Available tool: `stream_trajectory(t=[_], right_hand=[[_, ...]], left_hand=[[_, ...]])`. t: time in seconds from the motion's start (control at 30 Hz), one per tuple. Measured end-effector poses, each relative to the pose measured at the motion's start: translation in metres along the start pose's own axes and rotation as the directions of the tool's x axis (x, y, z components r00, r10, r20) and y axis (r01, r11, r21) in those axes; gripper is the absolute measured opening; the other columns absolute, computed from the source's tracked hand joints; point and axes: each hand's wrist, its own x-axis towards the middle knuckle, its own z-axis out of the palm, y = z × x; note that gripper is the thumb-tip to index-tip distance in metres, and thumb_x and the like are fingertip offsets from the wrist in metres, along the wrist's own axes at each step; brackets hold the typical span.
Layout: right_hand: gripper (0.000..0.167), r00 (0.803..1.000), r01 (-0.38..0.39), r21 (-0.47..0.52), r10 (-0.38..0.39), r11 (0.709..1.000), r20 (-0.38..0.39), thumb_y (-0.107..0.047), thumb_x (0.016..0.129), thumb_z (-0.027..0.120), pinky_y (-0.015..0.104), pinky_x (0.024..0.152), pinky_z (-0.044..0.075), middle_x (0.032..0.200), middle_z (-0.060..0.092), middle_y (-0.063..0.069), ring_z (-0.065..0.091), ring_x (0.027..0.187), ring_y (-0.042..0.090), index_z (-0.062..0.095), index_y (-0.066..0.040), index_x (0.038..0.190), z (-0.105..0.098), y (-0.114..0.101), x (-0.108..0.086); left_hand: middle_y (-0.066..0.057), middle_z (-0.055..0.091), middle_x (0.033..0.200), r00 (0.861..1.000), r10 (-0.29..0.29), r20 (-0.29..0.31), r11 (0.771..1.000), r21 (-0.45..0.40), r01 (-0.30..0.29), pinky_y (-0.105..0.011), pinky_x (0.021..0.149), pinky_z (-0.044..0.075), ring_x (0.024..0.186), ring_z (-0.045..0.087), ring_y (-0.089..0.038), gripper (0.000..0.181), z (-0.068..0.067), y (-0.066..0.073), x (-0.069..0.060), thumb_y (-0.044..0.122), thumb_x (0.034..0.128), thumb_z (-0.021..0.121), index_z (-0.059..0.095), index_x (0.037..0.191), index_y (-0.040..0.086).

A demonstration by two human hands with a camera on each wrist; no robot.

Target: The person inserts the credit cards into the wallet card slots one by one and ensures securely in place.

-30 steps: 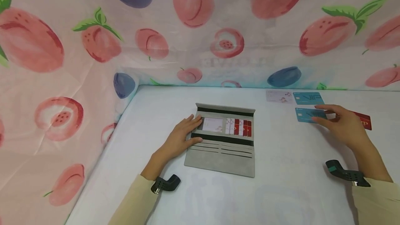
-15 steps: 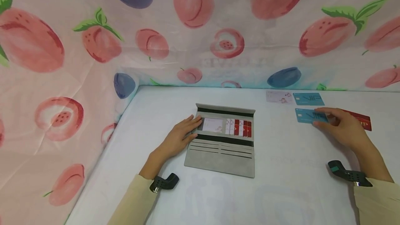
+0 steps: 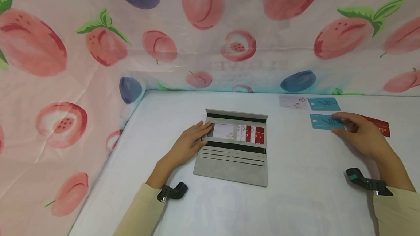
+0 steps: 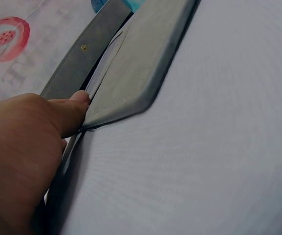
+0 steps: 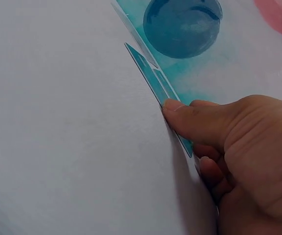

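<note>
A grey wallet (image 3: pixel 236 176) lies unfolded on the table, with white and red cards (image 3: pixel 248 134) in its slots. My left hand (image 3: pixel 185 145) rests along the wallet's left edge, fingers extended over the upper panel. In the left wrist view, the thumb (image 4: pixel 77 110) is at the wallet's corner. On the right, my right hand (image 3: pixel 364 134) pinches a blue VIP card (image 3: pixel 321 121) at its right end between thumb and fingertips. The right wrist view shows the thumb (image 5: pixel 175 110) against the card's near long edge; the fingers behind it are partly hidden.
Behind the held card lie another blue VIP card (image 3: pixel 325 103) and a pale flowered card (image 3: pixel 293 102). A red card (image 3: pixel 377 125) lies partly behind the right hand. A fruit-printed cloth (image 3: pixel 183 72) rises at the table's back and left.
My left thumb has drawn back from the wallet's middle toward its left edge. My right hand has slid slightly rightward on the blue card, baring more of its lettering.
</note>
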Motion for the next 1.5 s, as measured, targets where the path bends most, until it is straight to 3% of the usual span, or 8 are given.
stream_trajectory(t=[0.17, 0.4, 0.6, 0.77, 0.9, 1.23, 1.33, 1.5], right_hand=[[0.057, 1.0, 0.006, -0.008, -0.006, 1.0, -0.016, -0.035, 0.101, 0.065, 0.064, 0.084, 0.048, 0.14, 0.044, 0.038, 0.044, 0.113, 0.053, 0.051, -0.002, 0.145, 0.001, 0.001, 0.001], [0.059, 1.0, 0.005, -0.009, -0.005, 1.0, -0.007, -0.033, 0.102, 0.065, 0.073, 0.09, 0.045, 0.142, 0.039, 0.039, 0.041, 0.115, 0.055, 0.049, 0.001, 0.147, 0.0, 0.001, 0.001], [0.063, 0.999, 0.028, -0.029, -0.029, 0.999, -0.018, -0.032, 0.1, 0.068, 0.06, 0.078, 0.049, 0.132, 0.045, 0.038, 0.042, 0.109, 0.052, 0.048, 0.003, 0.147, 0.001, -0.002, 0.001], [0.069, 0.999, 0.004, -0.029, -0.006, 1.0, -0.045, -0.035, 0.099, 0.069, 0.052, 0.074, 0.049, 0.132, 0.037, 0.04, 0.041, 0.108, 0.052, 0.044, 0.006, 0.149, 0.003, -0.003, 0.001], [0.068, 0.997, -0.004, -0.026, 0.002, 1.0, -0.078, -0.034, 0.097, 0.071, 0.036, 0.069, 0.042, 0.129, 0.036, 0.04, 0.04, 0.103, 0.047, 0.048, 0.005, 0.147, 0.004, -0.005, 0.0], [0.059, 0.991, -0.036, -0.069, 0.026, 0.997, -0.129, -0.031, 0.097, 0.071, 0.034, 0.066, 0.043, 0.115, 0.06, 0.033, 0.054, 0.1, 0.045, 0.054, -0.003, 0.146, 0.001, -0.012, -0.001], [0.052, 0.992, -0.047, -0.059, 0.039, 0.997, -0.121, -0.029, 0.101, 0.065, 0.034, 0.07, 0.044, 0.118, 0.061, 0.034, 0.055, 0.102, 0.045, 0.054, -0.004, 0.146, -0.001, -0.012, -0.001], [0.055, 0.993, -0.083, 0.03, 0.085, 0.996, -0.083, -0.036, 0.104, 0.057, 0.027, 0.072, 0.044, 0.138, 0.054, 0.035, 0.052, 0.119, 0.052, 0.049, -0.01, 0.151, -0.004, -0.011, -0.002]], left_hand=[[-0.01, 0.042, 0.162, 1.0, -0.004, 0.004, 1.0, -0.001, 0.004, -0.058, 0.125, 0.027, 0.154, 0.031, -0.036, 0.053, -0.002, 0.002, -0.001, 0.019, 0.102, 0.061, 0.048, 0.151, 0.003], [-0.01, 0.04, 0.163, 1.0, -0.013, 0.013, 1.0, -0.015, 0.013, -0.057, 0.126, 0.025, 0.155, 0.029, -0.035, 0.053, -0.003, 0.004, 0.0, 0.019, 0.1026, 0.06, 0.047, 0.152, 0.003], [-0.01, 0.041, 0.163, 1.0, -0.014, 0.012, 1.0, -0.014, 0.014, -0.057, 0.126, 0.026, 0.155, 0.03, -0.035, 0.053, -0.001, 0.002, 0.001, 0.018, 0.1027, 0.06, 0.048, 0.152, 0.004], [-0.01, 0.041, 0.162, 1.0, -0.007, 0.008, 1.0, -0.017, 0.008, -0.057, 0.126, 0.026, 0.154, 0.03, -0.035, 0.053, -0.001, 0.003, 0.0, 0.019, 0.1025, 0.06, 0.048, 0.152, 0.003], [-0.011, 0.041, 0.162, 1.0, -0.005, 0.006, 1.0, -0.02, 0.005, -0.058, 0.125, 0.026, 0.154, 0.03, -0.036, 0.054, -0.002, 0.003, -0.001, 0.018, 0.1018, 0.061, 0.048, 0.152, 0.003], [-0.011, 0.041, 0.163, 1.0, -0.014, 0.008, 1.0, -0.013, 0.014, -0.058, 0.125, 0.026, 0.154, 0.029, -0.036, 0.054, -0.002, 0.004, -0.001, 0.018, 0.1017, 0.062, 0.047, 0.152, 0.003], [-0.011, 0.041, 0.162, 1.0, -0.014, 0.006, 1.0, -0.012, 0.015, -0.058, 0.125, 0.026, 0.154, 0.03, -0.036, 0.054, -0.002, 0.003, -0.001, 0.018, 0.1016, 0.062, 0.047, 0.152, 0.003], [-0.011, 0.041, 0.162, 1.0, -0.013, 0.004, 1.0, -0.008, 0.013, -0.058, 0.125, 0.027, 0.154, 0.03, -0.036, 0.054, -0.002, 0.004, -0.001, 0.018, 0.1016, 0.062, 0.048, 0.152, 0.003]])
